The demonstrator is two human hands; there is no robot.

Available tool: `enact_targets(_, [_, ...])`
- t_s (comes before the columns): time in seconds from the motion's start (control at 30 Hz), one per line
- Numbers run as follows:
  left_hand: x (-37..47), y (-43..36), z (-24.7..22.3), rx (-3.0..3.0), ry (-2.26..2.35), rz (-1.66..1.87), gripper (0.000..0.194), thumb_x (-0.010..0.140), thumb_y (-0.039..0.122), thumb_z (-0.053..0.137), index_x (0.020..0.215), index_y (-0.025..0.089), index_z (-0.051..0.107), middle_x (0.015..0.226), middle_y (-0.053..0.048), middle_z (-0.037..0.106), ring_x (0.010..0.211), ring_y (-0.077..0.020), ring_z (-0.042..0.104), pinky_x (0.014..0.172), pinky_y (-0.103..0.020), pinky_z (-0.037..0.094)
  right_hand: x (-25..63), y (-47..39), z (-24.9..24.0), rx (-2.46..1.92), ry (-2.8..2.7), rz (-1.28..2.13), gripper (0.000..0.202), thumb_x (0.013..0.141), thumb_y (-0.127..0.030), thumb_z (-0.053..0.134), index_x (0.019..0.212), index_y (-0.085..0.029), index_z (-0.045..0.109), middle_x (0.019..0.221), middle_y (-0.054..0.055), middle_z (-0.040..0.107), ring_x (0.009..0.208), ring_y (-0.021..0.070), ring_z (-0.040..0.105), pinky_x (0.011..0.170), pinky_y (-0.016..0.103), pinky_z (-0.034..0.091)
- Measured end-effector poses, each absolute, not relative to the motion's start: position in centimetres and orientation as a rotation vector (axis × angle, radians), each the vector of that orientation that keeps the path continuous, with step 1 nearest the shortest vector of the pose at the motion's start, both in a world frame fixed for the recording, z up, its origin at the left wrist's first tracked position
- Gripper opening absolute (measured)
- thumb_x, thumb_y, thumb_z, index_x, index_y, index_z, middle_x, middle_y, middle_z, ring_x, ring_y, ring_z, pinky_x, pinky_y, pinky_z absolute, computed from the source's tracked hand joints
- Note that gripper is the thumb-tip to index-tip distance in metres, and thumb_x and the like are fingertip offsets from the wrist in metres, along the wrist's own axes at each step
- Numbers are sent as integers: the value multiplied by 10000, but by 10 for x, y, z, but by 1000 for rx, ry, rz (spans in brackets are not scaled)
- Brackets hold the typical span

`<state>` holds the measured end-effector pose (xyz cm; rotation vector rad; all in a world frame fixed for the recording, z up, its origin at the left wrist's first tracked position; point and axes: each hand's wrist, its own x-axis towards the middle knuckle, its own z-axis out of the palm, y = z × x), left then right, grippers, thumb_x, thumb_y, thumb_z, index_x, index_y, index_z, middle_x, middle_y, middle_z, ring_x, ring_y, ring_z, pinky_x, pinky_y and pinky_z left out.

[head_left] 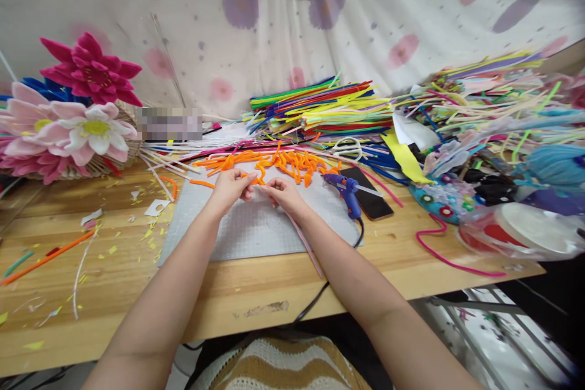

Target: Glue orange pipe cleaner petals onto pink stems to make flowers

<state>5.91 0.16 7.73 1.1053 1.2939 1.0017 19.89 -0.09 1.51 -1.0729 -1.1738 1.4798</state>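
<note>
My left hand (233, 189) and my right hand (284, 194) meet over the grey cutting mat (256, 237), fingertips pinched. Between them runs an orange pipe cleaner (259, 182), with one hand at each side of it. Just beyond my fingers lies a pile of bent and curled orange pipe cleaners (297, 164). A pale pink pipe cleaner (305, 242) stretches across the mat from beneath my right hand. How the fingertips grip the orange piece is too small to see clearly.
A blue glue gun (347, 190) rests against a phone (372, 195) at right, its cord trailing forward. Scissors (347, 147) and bundled pipe cleaners (320, 106) lie behind. Fuzzy flowers (94, 70) stand at left; a plastic tub (525, 231) is at far right.
</note>
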Motion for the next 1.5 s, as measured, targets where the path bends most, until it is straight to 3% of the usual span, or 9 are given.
enact_targets(0.23, [61, -2, 71, 1097, 1320, 1044, 282, 595, 328, 712, 663, 130, 523, 447, 6, 560, 310, -84, 471, 323, -183, 385, 197, -3, 19, -1122, -1165, 1412, 295, 603, -392, 656, 593, -188, 444, 458, -73, 448, 364, 53, 378, 360, 202, 305])
enact_targets(0.4, [67, -14, 49, 1117, 1369, 1089, 329, 596, 418, 689, 585, 148, 501, 393, 40, 488, 283, -44, 366, 283, -151, 254, 199, -4, 23, -1023, -1045, 1549, 305, 576, -391, 678, 603, -181, 459, 474, -65, 481, 386, 53, 392, 388, 198, 322])
enact_targets(0.57, [83, -19, 42, 893, 1030, 1071, 291, 623, 394, 671, 692, 121, 597, 569, -7, 575, 520, -91, 548, 495, -195, 446, 200, -1, 21, -887, -989, 1692, 329, 547, -408, 702, 601, -170, 481, 477, -62, 498, 385, 42, 413, 399, 184, 342])
enact_targets(0.87, [99, -16, 52, 862, 996, 1230, 212, 677, 301, 631, 761, 106, 619, 474, 28, 496, 389, -80, 446, 378, -209, 352, 198, -1, 19, -748, -935, 1786, 308, 566, -392, 717, 685, -162, 550, 531, -41, 531, 436, 57, 459, 440, 196, 401])
enact_targets(1.07, [86, -9, 84, 1076, 1106, 1313, 123, 709, 235, 605, 700, 112, 601, 653, -35, 626, 617, -110, 582, 581, -211, 452, 208, -2, 25, -699, -912, 1753, 268, 614, -361, 701, 760, -168, 584, 705, -8, 587, 623, 93, 556, 622, 261, 485])
enact_targets(1.23, [51, 6, 134, 1428, 1221, 1169, 168, 741, 276, 559, 677, 123, 540, 585, -6, 579, 458, -77, 502, 504, -214, 426, 215, -1, 25, -745, -875, 1705, 278, 614, -376, 694, 736, -152, 583, 671, -10, 570, 556, 74, 521, 563, 241, 472])
enact_targets(1.5, [14, 8, 152, 2332, 1257, 550, 206, 787, 255, 393, 729, 167, 570, 700, -13, 630, 653, -125, 578, 623, -237, 443, 213, 0, 21, -776, -884, 1720, 283, 594, -371, 702, 727, -150, 584, 642, -14, 568, 510, 66, 504, 518, 227, 444])
